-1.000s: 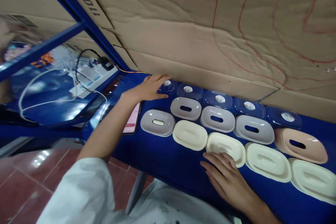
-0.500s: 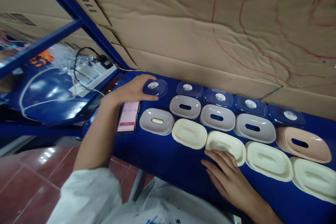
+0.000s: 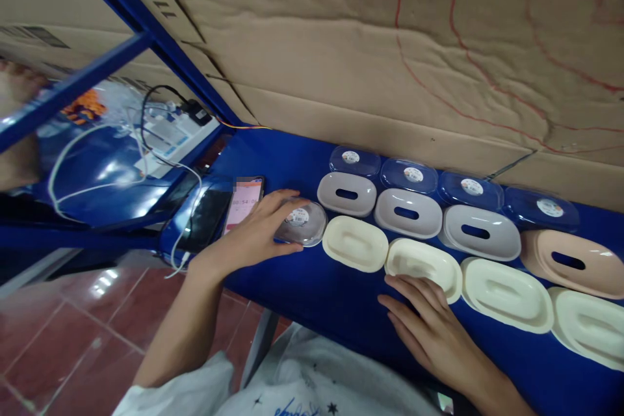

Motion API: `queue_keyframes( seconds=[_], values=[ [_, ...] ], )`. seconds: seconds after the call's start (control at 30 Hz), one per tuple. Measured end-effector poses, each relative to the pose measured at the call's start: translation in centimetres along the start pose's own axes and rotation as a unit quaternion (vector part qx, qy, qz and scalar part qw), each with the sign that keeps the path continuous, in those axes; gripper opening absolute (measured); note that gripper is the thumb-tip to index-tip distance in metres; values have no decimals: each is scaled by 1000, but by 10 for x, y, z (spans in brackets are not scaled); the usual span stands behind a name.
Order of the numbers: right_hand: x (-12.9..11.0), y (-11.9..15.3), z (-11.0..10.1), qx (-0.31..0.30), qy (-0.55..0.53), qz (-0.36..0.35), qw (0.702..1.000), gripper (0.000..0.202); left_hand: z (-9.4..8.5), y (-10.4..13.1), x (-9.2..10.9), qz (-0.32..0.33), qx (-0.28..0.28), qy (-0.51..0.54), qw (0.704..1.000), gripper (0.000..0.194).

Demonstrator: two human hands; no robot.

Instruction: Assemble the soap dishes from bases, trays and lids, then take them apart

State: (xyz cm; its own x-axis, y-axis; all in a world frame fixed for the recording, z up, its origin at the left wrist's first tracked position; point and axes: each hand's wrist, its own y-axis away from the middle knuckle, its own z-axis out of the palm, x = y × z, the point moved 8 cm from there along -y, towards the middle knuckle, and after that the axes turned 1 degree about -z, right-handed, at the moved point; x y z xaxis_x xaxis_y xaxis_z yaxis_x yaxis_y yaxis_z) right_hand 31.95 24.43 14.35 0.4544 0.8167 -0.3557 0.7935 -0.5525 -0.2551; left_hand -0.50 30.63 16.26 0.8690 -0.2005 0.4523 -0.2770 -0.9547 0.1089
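Observation:
My left hand (image 3: pixel 263 227) grips a clear plastic lid (image 3: pixel 312 224) with a round label, thumb on the near edge and fingers over the far edge. The lid sits over a grey slotted soap tray, at the left end of the cream row. My right hand (image 3: pixel 429 322) is open, fingers loosely stretched at the near edge of a cream soap dish base (image 3: pixel 451 260). Beside it stand another cream base (image 3: pixel 355 244) to the left and more to the right. Behind them are grey slotted trays (image 3: pixel 407 231) and a peach slotted tray (image 3: pixel 592 257).
More clear lids (image 3: pixel 368 159) line the back of the blue table, against a cardboard wall (image 3: pixel 312 78). A phone (image 3: pixel 244 198) showing a timer lies left of my left hand. Farther left are a power strip (image 3: pixel 180 136), a white cable (image 3: pixel 197 208) and another person's arm (image 3: pixel 19 159).
My left hand has brought the leftmost clear lid from the back row toward me, onto the grey tray at the left. The right hand stays almost in place.

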Motion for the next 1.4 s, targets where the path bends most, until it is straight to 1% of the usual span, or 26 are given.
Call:
queue_keyframes(
  seconds=[0.07,0.17,0.23,0.33,0.43,0.57,0.67,0.77,0.87,1.0,1.17,1.23,1.3,1.33,1.4],
  values=[
    [0,1,0,4,-4,-1,1000,36,2,3,1,0,7,6,1000,76],
    [-1,2,0,7,-12,-6,1000,37,6,7,3,5,41,0,999,77],
    [-2,3,1,6,-14,-10,1000,36,8,8,3,10,70,-12,997,80],
    [-4,3,2,3,-13,-15,1000,37,11,7,4,22,96,-34,995,86],
    [-4,3,2,2,-12,-19,1000,36,13,4,5,29,109,-58,992,81],
    [-4,3,3,5,-15,-11,1000,37,12,1,-4,-2,109,-86,990,76],
    [-4,1,3,9,-19,-5,1000,36,4,-5,-14,-30,113,-126,985,75],
    [-4,0,1,16,-15,-3,1000,34,-5,-16,-25,-36,114,-146,982,74],
    [-4,-2,0,20,-8,0,1000,32,-13,-34,-37,-43,127,-147,980,73],
    [-2,-3,0,18,-3,2,1000,31,-25,-67,-54,-66,152,-153,974,74],
    [-1,-4,-3,23,-3,2,1000,30,-37,-111,-71,-81,153,-132,976,78],
    [-1,-5,-6,29,1,1,1000,30,-40,-123,-73,-89,162,-117,976,76],
    [0,-5,-7,34,7,3,999,31,-40,-127,-70,-100,169,-112,974,71],
    [1,-5,-7,34,9,5,999,31,-40,-126,-66,-102,175,-117,972,69],
    [2,-4,-7,33,10,8,999,31,-41,-114,-53,-88,191,-130,969,64]
  ],
)
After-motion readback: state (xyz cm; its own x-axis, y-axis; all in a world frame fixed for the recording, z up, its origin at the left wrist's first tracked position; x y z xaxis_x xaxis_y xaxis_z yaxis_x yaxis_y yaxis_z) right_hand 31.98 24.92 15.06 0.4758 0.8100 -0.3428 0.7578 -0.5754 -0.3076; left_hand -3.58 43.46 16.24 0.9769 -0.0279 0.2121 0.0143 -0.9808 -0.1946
